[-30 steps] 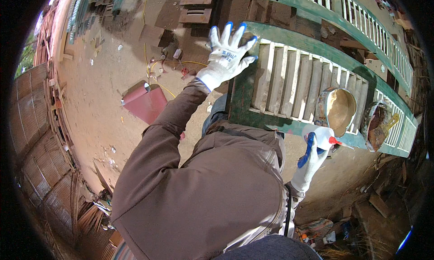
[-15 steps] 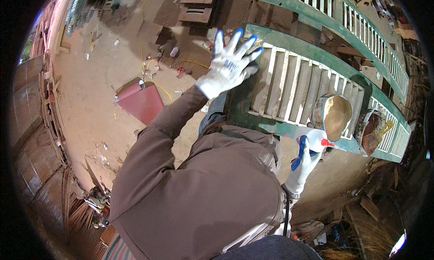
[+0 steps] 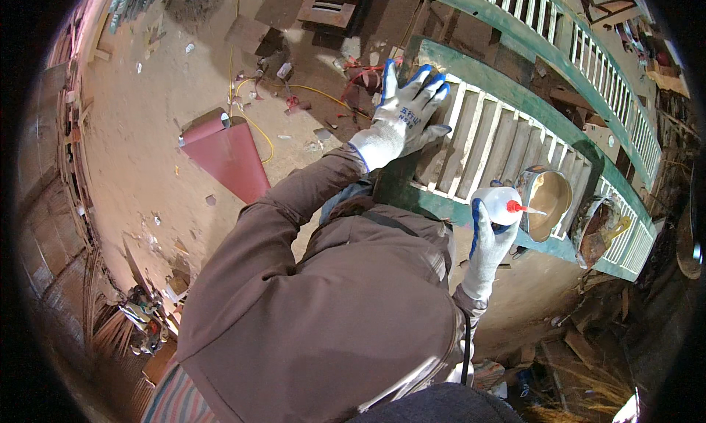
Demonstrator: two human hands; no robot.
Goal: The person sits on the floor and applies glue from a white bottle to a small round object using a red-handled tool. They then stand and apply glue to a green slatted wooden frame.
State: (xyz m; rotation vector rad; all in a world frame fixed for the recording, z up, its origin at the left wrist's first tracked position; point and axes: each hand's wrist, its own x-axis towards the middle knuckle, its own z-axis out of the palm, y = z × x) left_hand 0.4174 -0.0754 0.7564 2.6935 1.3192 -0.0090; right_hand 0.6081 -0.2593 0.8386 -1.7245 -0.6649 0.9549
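Observation:
My left hand (image 3: 404, 118), in a white glove with blue fingertips, is spread palm down over the left end of a green-framed slatted panel (image 3: 507, 88). It holds nothing; whether it presses on the wood I cannot tell. Closed round a white plastic squeeze bottle (image 3: 493, 205) is my gloved right hand (image 3: 487, 252), at the panel's near edge. The bottle's red nozzle (image 3: 517, 207) points right, toward an open round can (image 3: 522, 184) with tan contents, standing on the slats. Right of the can sits a stained container (image 3: 586, 243) with a yellow-handled brush (image 3: 623, 226) in it.
A second green slatted panel (image 3: 559, 47) lies beyond the first. On the ground at left are a folded dark-red piece (image 3: 234, 160) and a yellow cord (image 3: 323, 100). Brown slotted pieces (image 3: 327, 13) are stacked at the back. Wood scraps lie along the left and lower right.
My right hand has raised the bottle and turned it, so it shows more end-on beside the can. The left hand has shifted right and nearer along the panel's end. The whole view has moved slightly.

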